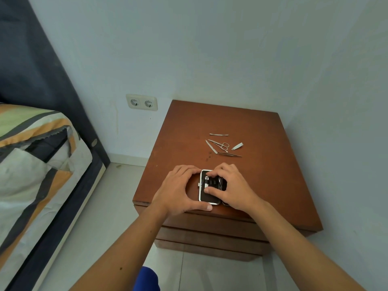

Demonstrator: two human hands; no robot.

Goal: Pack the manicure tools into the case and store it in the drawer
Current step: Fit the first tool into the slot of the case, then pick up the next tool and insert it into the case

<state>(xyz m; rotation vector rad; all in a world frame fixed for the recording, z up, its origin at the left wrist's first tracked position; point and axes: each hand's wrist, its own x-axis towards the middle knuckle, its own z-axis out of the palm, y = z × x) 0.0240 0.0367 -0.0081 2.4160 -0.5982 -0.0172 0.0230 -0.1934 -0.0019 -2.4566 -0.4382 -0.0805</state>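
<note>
Two hands work at one open case point(206, 193), which lies near the front edge of a brown wooden counter point(273, 164); all positions below are given relative to that case. Far to its left stand a bed point(37, 156) with a striped cover and, on the wall, a double socket point(141, 102). Just left of the case, the left hand point(178, 191) curves around its rim in a wide span, the thumb along the near edge and the fingertips at the far corner, steadying rather than lifting it. Over the right half of the case, the right hand point(233, 185) presses its fingers onto the dark lining; whether it pinches a tool beneath them cannot be told. At least one pale tool sits under the elastic loops. Beyond the case, well apart, the loose tools lie together: a flat pusher point(218, 134) farthest, a file point(211, 147) to the left, small scissors point(220, 145), tweezers point(230, 154) nearest, and a nail clipper point(237, 146) to the right. Below the case, the counter's drawers point(210, 232) appear closed. Handling, by judgement: each tool is light, stiff, smooth steel, likely slippery and hard to lift off flat wood; take it mid-shaft by the fingertips, clear of points. The case looks rigid and light; grip it by its long edges
</note>
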